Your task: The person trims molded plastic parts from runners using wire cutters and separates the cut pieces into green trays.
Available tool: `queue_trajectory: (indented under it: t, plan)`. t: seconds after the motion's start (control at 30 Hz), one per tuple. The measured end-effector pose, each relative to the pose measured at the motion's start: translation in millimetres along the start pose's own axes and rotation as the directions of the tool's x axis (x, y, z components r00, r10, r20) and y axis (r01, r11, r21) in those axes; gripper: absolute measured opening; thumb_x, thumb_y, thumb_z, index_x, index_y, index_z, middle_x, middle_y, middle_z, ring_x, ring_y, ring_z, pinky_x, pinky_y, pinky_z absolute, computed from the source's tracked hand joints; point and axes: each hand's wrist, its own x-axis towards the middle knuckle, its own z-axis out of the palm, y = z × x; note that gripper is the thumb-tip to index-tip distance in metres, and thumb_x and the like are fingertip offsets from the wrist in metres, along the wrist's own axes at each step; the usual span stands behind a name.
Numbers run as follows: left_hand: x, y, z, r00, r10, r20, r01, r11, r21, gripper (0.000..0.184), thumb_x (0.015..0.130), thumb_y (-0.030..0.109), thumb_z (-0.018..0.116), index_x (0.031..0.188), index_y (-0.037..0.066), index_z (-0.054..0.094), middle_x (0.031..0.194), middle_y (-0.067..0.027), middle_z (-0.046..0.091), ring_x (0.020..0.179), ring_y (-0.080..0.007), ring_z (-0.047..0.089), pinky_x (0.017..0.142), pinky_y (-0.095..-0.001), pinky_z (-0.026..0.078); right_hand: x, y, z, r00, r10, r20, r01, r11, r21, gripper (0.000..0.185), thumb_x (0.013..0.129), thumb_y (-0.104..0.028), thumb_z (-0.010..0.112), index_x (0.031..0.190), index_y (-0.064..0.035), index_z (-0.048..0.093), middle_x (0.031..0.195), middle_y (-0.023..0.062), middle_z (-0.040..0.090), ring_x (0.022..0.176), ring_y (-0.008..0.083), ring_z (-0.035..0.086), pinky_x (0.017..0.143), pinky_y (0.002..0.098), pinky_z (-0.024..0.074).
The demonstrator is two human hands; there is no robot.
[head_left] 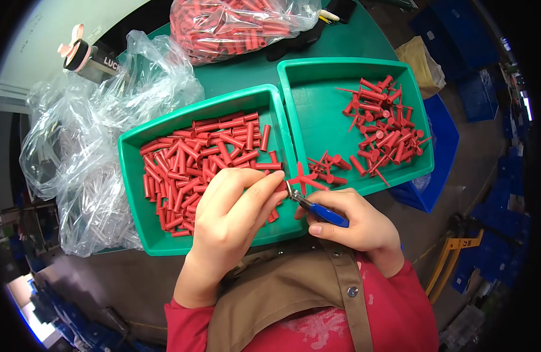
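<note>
My left hand (232,205) is closed, its fingertips pinching a small red plastic part (281,186) above the near right corner of the left green tray (129,176). Wrapped round a pair of blue-handled nippers (329,215) is my right hand (361,226); their metal jaws meet the part at my left fingertips. Just beyond the jaws, a red cross-shaped piece (302,177) lies over the rims where the trays meet. Red plastic tubes (191,155) with flanged ends fill much of the left tray. The right green tray (317,105) holds more red flanged pieces (390,126), some with thin spikes.
A clear bag of red tubes (235,29) stands at the back of the green table (373,38). Crumpled clear plastic bags (106,158) and a bottle (91,61) are on the left. A blue crate (443,146) stands beyond the right tray.
</note>
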Motion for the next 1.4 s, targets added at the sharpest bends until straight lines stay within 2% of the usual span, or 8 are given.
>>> queue_trajectory:
  t: [0.03,0.47,1.07,1.17,1.23,1.27,1.37,1.4]
  plan:
    - [2,0,2,1.0,-0.013,0.015,0.013,1.0,-0.007,0.03,0.07,-0.001,0.077,0.098,-0.001,0.068,0.084,-0.009,0.061,0.074,-0.0246,0.06,0.063,-0.0345,0.048,-1,-4,-4,0.995,0.085,0.049,-0.084,0.996,-0.016,0.032,0.085,-0.018,0.068,0.108,0.0023,0.062,0.083,0.0087,0.064,0.077,0.0164,0.06,0.072,0.0296,0.0464]
    - [21,7,21,0.988,-0.124,0.089,0.139,0.971,-0.192,0.039,0.068,-0.002,0.08,0.105,0.004,0.071,0.084,-0.0066,0.06,0.072,-0.0173,0.06,0.058,-0.0293,0.048,-22,10,-24,0.999,0.027,-0.031,-0.021,0.986,0.167,0.025,0.085,-0.023,0.069,0.097,-0.0019,0.065,0.081,0.0069,0.066,0.072,0.0124,0.061,0.066,0.0267,0.0471]
    - [27,4,32,0.989,-0.036,0.143,0.062,0.982,-0.178,0.031,0.066,-0.004,0.079,0.097,-0.001,0.071,0.084,-0.0088,0.064,0.073,-0.0169,0.063,0.061,-0.0258,0.05,-24,17,-27,0.999,0.006,-0.05,-0.002,0.996,0.093,0.023,0.086,-0.02,0.067,0.099,-0.0016,0.064,0.082,0.012,0.066,0.07,0.021,0.064,0.066,0.0306,0.0489]
    - [25,2,35,0.99,-0.043,0.134,0.067,0.98,-0.186,0.031,0.067,-0.006,0.078,0.097,-0.001,0.071,0.084,-0.0087,0.064,0.073,-0.0167,0.062,0.061,-0.0258,0.049,-25,20,-25,0.992,-0.011,-0.123,0.014,1.0,0.027,0.02,0.086,-0.018,0.067,0.098,-0.0017,0.065,0.083,0.0121,0.067,0.072,0.0215,0.065,0.067,0.0308,0.0494]
    - [26,1,34,0.99,-0.035,0.134,0.059,0.983,-0.176,0.031,0.067,-0.006,0.078,0.097,-0.001,0.071,0.084,-0.0087,0.064,0.073,-0.017,0.062,0.061,-0.0262,0.049,-28,18,-28,0.992,0.045,-0.121,-0.04,0.998,0.045,0.02,0.083,-0.014,0.067,0.099,-0.001,0.066,0.084,0.0065,0.066,0.07,0.0123,0.06,0.065,0.0266,0.0456]
    - [26,1,34,0.991,-0.027,0.135,0.05,0.985,-0.166,0.031,0.066,-0.007,0.078,0.096,-0.001,0.072,0.085,-0.0088,0.064,0.073,-0.0172,0.062,0.06,-0.0267,0.049,-28,23,-29,0.981,-0.016,-0.191,0.024,0.999,0.043,0.019,0.084,-0.015,0.067,0.098,-0.0007,0.066,0.082,0.0048,0.065,0.07,0.0092,0.058,0.064,0.0245,0.0444]
    - [24,-6,23,0.999,-0.014,0.043,0.015,0.999,-0.032,0.031,0.068,-0.002,0.079,0.097,0.003,0.071,0.084,-0.0073,0.062,0.072,-0.0184,0.06,0.06,-0.0296,0.049,-33,18,-39,0.892,0.182,-0.414,-0.063,0.956,0.285,0.024,0.084,-0.011,0.065,0.105,0.0011,0.059,0.08,0.0027,0.058,0.073,0.0074,0.054,0.065,0.0237,0.0431]
    - [23,-7,14,0.999,-0.033,0.041,0.032,0.999,0.042,0.03,0.068,-0.002,0.079,0.097,0.002,0.071,0.084,-0.0074,0.061,0.072,-0.0189,0.059,0.061,-0.0307,0.048,-33,25,-42,0.869,0.136,-0.475,-0.033,0.975,0.22,0.025,0.084,-0.009,0.065,0.105,0.0015,0.056,0.082,0.0041,0.059,0.075,0.0079,0.053,0.066,0.0234,0.0432]
